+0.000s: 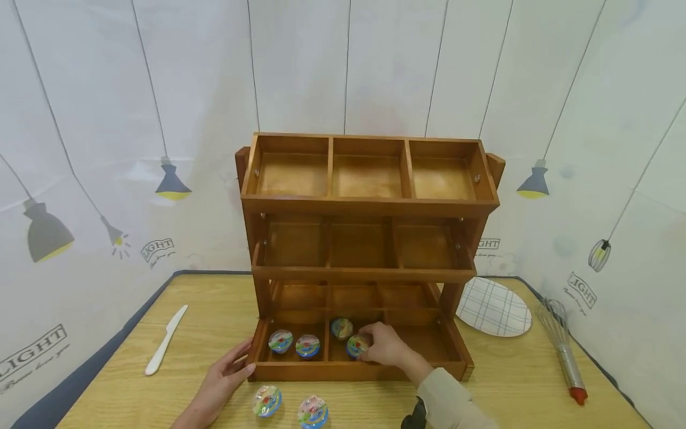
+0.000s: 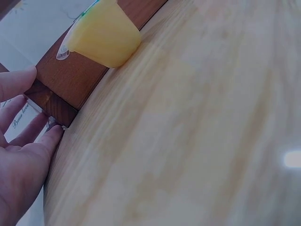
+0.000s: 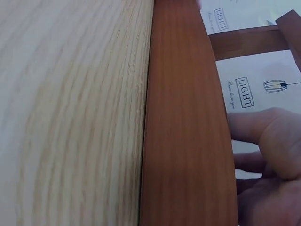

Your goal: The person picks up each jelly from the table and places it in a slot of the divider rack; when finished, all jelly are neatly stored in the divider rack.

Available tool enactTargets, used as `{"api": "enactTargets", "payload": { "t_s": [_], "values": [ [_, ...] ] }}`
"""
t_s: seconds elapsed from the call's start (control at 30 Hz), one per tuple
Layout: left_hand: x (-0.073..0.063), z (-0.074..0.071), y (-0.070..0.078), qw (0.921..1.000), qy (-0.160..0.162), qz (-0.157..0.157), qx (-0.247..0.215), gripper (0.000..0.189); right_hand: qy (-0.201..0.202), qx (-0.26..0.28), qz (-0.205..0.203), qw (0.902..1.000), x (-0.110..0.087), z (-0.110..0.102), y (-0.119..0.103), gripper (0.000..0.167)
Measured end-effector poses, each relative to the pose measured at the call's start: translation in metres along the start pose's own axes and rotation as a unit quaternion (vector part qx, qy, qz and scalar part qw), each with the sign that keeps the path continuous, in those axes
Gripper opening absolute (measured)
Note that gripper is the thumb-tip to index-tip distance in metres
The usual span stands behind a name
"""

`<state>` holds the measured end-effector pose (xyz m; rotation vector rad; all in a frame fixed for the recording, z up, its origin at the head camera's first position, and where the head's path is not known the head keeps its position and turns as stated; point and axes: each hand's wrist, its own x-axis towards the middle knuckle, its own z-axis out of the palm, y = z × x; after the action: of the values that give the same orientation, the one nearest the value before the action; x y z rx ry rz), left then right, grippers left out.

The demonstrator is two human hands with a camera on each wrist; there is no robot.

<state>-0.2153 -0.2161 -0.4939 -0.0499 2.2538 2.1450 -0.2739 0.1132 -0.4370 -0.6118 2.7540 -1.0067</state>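
A brown wooden rack (image 1: 370, 207) with three tiers of compartments stands on the table. My right hand (image 1: 384, 344) reaches into the bottom tier's middle compartment and pinches a small jelly cup (image 1: 356, 345). Another jelly cup (image 1: 341, 328) sits just behind it. Two more, a left one (image 1: 280, 341) and a right one (image 1: 308, 346), are in the bottom left compartment. My left hand (image 1: 222, 380) touches the rack's front left corner with extended fingers. In the right wrist view, the rack's front board (image 3: 188, 122) hides what the right hand (image 3: 275, 165) holds.
Before the rack lie two jelly cups, one left (image 1: 267, 401) and one right (image 1: 313, 412). A white knife (image 1: 167, 341) lies at left. To the right are a checked oval plate (image 1: 495, 307) and a whisk (image 1: 565, 351). A printed curtain (image 1: 214, 71) surrounds the table.
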Motion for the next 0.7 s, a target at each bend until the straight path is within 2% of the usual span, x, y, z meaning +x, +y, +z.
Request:
{"api": "enactTargets", "payload": {
  "t_s": [0.1,0.27,0.4,0.5,0.6,0.7],
  "values": [
    [0.001,0.001,-0.001,1.0000,0.001,0.007,-0.002,0.060,0.018,0.019,0.016,0.9995,-0.001,0.002,-0.001,0.063],
    [0.001,0.002,-0.003,0.9999,0.004,0.006,-0.009,0.059,0.064,0.038,0.011,0.9972,-0.003,0.006,-0.001,0.076],
    [0.000,0.002,-0.005,0.9999,0.009,-0.002,-0.008,0.059,0.128,0.051,-0.029,0.9900,-0.013,0.015,-0.005,0.066],
    [0.000,0.002,-0.005,0.9999,0.008,-0.001,-0.006,0.058,0.167,0.106,-0.072,0.9775,-0.025,0.029,-0.012,0.052],
    [0.001,0.001,-0.004,1.0000,0.005,0.002,-0.003,0.058,0.152,0.185,-0.109,0.9648,-0.041,0.048,-0.022,0.045],
    [0.002,0.001,-0.003,1.0000,0.000,0.004,0.000,0.059,0.093,0.242,-0.126,0.9576,-0.054,0.065,-0.032,0.045]
  ]
}}
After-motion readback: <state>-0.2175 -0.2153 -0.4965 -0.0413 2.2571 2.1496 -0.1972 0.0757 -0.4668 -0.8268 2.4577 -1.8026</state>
